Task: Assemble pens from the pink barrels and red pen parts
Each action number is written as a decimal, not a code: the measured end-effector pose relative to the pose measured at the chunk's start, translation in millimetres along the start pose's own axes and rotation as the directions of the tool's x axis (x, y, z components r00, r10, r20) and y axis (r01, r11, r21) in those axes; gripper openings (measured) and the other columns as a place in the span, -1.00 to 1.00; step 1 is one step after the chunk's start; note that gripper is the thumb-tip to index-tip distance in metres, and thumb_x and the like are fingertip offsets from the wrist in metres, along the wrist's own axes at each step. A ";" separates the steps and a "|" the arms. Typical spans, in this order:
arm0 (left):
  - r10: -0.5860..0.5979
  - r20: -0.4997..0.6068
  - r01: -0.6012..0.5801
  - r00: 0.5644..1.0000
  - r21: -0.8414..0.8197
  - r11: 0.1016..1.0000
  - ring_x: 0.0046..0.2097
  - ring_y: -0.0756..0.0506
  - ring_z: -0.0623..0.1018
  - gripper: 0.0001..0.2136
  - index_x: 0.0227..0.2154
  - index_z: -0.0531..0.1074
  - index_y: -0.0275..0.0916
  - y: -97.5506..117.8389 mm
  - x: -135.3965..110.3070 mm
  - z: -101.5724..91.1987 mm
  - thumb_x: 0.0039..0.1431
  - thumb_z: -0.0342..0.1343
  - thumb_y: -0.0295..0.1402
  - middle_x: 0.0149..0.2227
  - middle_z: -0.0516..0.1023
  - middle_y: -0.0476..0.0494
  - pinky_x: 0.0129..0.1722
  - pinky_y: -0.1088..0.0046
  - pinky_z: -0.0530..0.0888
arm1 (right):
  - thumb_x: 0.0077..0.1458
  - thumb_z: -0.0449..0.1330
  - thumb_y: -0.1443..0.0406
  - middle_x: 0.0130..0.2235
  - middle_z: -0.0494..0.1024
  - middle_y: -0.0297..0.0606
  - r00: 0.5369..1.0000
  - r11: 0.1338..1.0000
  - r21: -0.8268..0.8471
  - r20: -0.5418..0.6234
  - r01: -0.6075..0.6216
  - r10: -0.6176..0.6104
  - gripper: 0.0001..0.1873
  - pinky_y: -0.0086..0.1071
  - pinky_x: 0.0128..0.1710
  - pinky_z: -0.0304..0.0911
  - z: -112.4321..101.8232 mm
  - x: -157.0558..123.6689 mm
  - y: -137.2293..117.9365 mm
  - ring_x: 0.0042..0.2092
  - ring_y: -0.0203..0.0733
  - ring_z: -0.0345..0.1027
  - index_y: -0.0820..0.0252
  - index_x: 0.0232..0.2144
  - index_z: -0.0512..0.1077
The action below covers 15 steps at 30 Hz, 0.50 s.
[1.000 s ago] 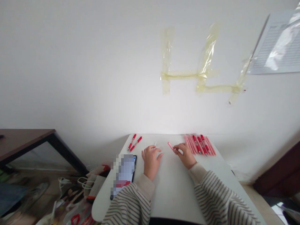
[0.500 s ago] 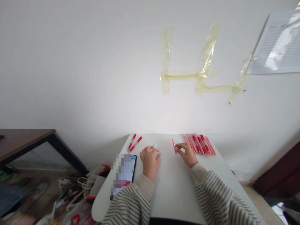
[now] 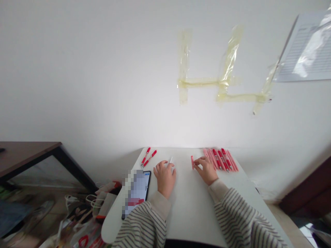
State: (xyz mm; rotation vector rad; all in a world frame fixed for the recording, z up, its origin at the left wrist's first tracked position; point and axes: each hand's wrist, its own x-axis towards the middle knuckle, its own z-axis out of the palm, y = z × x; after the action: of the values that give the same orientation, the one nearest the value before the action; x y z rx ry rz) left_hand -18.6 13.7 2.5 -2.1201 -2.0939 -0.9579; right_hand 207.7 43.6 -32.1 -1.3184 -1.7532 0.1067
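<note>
My right hand (image 3: 206, 171) pinches a short pink pen-like piece (image 3: 192, 162) between thumb and fingertips. The piece stands nearly upright over the white table. My left hand (image 3: 164, 176) rests on the tabletop with its fingers bent and apart. Just beyond its fingertips a thin white stick (image 3: 171, 159) shows; its lower part is hidden by the hand. Right of my right hand lies a row of several red and pink pens (image 3: 222, 160). Two red pens (image 3: 149, 158) lie at the table's back left.
A phone (image 3: 137, 193) with a blurred screen lies left of my left hand. The white table (image 3: 191, 213) meets a white wall with strips of tape (image 3: 200, 83). Bags and clutter (image 3: 85, 220) fill the floor at left, beside a brown desk (image 3: 28, 155).
The pink piece in my right hand has dropped slightly and turned a little more upright. My left hand has barely moved.
</note>
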 end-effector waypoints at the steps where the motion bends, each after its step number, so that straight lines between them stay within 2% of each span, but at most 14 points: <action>1: 0.000 0.001 0.000 1.000 0.000 1.000 0.11 -0.23 0.33 -0.80 -0.17 0.58 -0.04 0.4 -0.1 -0.5 0.13 0.19 -0.33 0.04 0.41 -0.14 0.17 0.09 0.18 | 0.17 0.23 0.16 -0.25 0.58 -0.17 1.000 1.000 -0.018 0.004 0.000 0.000 -0.84 -0.06 -0.01 0.32 0.1 -0.4 -0.5 -0.09 -0.01 0.42 0.07 -0.33 0.57; 9: 0.002 0.001 -0.002 1.000 0.023 1.000 0.12 -0.24 0.32 -0.79 -0.16 0.57 -0.05 0.0 -0.2 -1.4 0.13 0.19 -0.34 0.04 0.41 -0.15 0.17 0.06 0.18 | 0.21 0.20 0.13 -0.23 0.59 -0.13 0.996 0.999 0.007 -0.076 0.052 -0.052 -0.80 -0.05 -0.01 0.31 -4.5 4.4 0.2 -0.09 0.00 0.41 0.09 -0.27 0.56; 15: 0.010 -0.013 -0.009 1.000 0.039 0.999 0.12 -0.24 0.33 -0.79 -0.16 0.57 -0.04 -1.2 -0.4 1.0 0.13 0.19 -0.33 0.03 0.42 -0.15 0.19 0.03 0.18 | 0.20 0.21 0.14 -0.23 0.60 -0.13 0.996 0.998 -0.033 -0.057 0.060 -0.062 -0.81 -0.04 0.01 0.29 -4.6 2.7 -1.7 -0.08 0.02 0.40 0.09 -0.30 0.56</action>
State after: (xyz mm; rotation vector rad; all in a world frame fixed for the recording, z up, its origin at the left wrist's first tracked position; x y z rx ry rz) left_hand -19.2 13.9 1.1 -2.0974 -2.0770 -0.9193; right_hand 209.6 43.1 -26.9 -1.2769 -1.7500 0.0063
